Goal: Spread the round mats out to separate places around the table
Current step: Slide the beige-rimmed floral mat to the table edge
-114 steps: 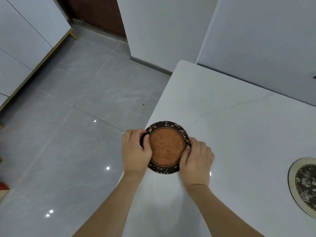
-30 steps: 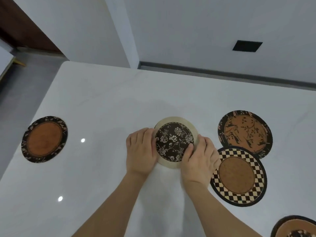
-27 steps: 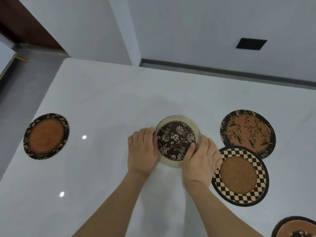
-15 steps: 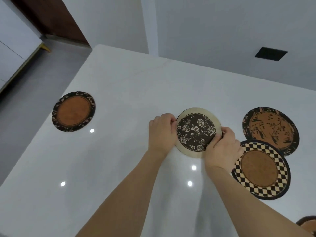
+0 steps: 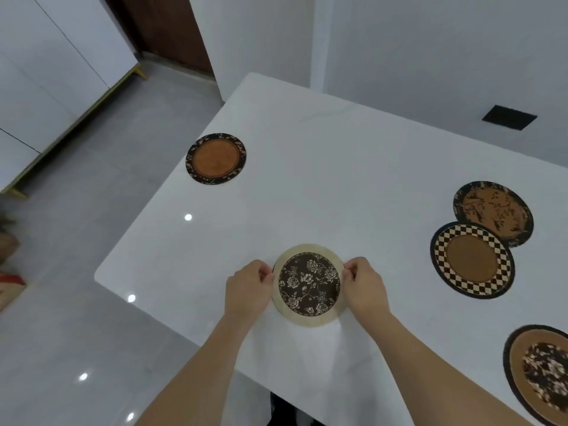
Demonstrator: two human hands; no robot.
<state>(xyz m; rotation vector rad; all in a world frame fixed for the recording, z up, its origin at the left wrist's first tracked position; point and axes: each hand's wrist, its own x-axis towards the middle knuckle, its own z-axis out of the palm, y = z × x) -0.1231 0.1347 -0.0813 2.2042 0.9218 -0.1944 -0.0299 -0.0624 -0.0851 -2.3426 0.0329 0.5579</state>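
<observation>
A cream-rimmed round mat with a dark floral centre (image 5: 308,285) lies near the front edge of the white table (image 5: 338,186). My left hand (image 5: 246,290) pinches its left rim and my right hand (image 5: 364,289) pinches its right rim. A brown mat with a dark leafy border (image 5: 215,158) lies alone near the table's left edge. At the right, a checkered-border mat (image 5: 472,259) overlaps a dark mat with an orange branch pattern (image 5: 495,210). Another brown mat with a dark floral centre (image 5: 541,372) is cut off at the lower right.
The table's left edge and front-left corner (image 5: 98,273) drop off to a glossy grey tile floor (image 5: 76,241). White cabinets (image 5: 46,72) stand at the far left. A white wall runs behind the table with a dark rectangular plate (image 5: 508,117) set in it.
The floral mat, held in both hands, has come toward the table's front-left area, away from the checkered mat. My view has swung right to left, and the leafy-border mat now lies farther back.
</observation>
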